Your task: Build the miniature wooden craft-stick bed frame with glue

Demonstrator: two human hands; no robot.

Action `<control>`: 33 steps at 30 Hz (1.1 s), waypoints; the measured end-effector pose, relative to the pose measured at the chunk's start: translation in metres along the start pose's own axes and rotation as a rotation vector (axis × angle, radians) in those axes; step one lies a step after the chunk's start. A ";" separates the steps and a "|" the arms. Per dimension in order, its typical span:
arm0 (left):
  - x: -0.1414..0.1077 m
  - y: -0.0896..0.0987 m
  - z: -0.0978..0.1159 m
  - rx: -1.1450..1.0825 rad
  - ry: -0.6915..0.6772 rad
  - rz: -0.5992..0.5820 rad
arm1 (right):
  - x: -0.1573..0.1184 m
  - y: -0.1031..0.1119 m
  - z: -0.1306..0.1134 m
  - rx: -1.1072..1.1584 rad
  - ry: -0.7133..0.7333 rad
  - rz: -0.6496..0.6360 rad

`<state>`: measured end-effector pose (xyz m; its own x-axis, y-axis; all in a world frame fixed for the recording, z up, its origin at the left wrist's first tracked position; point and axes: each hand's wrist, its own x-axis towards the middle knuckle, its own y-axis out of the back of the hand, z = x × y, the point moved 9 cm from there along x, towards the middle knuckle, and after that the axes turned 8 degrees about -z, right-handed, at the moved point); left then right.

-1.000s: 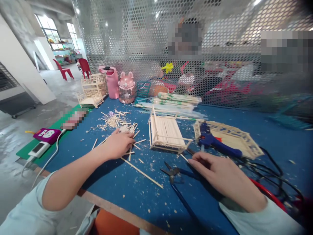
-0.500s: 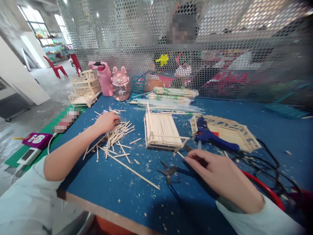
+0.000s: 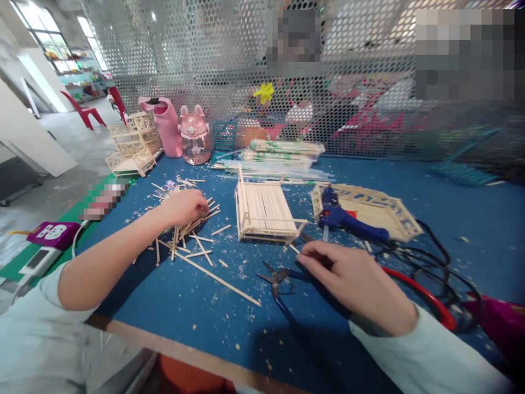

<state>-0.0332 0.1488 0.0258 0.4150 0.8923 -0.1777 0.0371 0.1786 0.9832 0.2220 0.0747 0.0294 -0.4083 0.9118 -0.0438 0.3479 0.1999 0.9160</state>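
My left hand (image 3: 186, 207) reaches over a loose pile of short wooden sticks (image 3: 180, 235), its fingers curled down into the pile; whatever lies between the fingertips is hidden. My right hand (image 3: 348, 276) is closed in a pinch on a short wooden stick (image 3: 294, 248), whose pale end pokes out toward the stick model. That model (image 3: 268, 205), a small platform with low rails and one tall corner post, stands between my hands. Below and left of my right hand lie blue-handled pliers (image 3: 276, 279) with their jaws apart. One long stick (image 3: 221, 280) lies in front of the pile.
A blue glue gun (image 3: 355, 220) rests on a second stick tray (image 3: 396, 221), with black cables (image 3: 435, 260) at right. Bagged sticks (image 3: 283, 150), a pink bottle (image 3: 167, 128) and a clear cup (image 3: 196, 145) line the back, before a perforated metal screen (image 3: 229, 65). A tiered stick model (image 3: 137, 145) stands back left.
My left hand has shifted rightward across the stick pile. The right hand keeps its pinch beside the stick model. The whole view has moved slightly.
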 end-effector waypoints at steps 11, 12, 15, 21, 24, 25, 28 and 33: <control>-0.003 -0.004 -0.011 -0.053 0.063 -0.049 | 0.000 -0.002 -0.008 -0.005 0.049 -0.025; -0.003 -0.003 -0.013 -0.050 0.083 -0.041 | 0.000 -0.002 -0.008 0.002 0.047 -0.024; -0.005 0.000 -0.016 -0.009 0.126 -0.026 | 0.001 -0.003 -0.007 0.013 0.047 -0.028; -0.012 -0.001 -0.004 0.086 0.153 -0.063 | 0.003 -0.007 -0.006 0.015 0.047 -0.044; -0.015 -0.004 -0.002 0.097 0.184 -0.071 | 0.000 0.005 -0.006 0.006 0.022 0.022; -0.015 -0.005 -0.002 0.097 0.190 -0.073 | -0.003 0.011 -0.006 0.002 0.009 0.053; -0.014 -0.006 -0.003 0.099 0.163 -0.034 | -0.021 0.014 -0.010 -0.022 -0.027 0.021; -0.031 0.027 0.005 -0.009 0.073 0.361 | -0.068 -0.012 -0.031 -0.260 0.058 0.000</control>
<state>-0.0401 0.1242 0.0579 0.3342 0.9255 0.1779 -0.1077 -0.1500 0.9828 0.2191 -0.0010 0.0340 -0.4582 0.8884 -0.0276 0.1229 0.0940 0.9880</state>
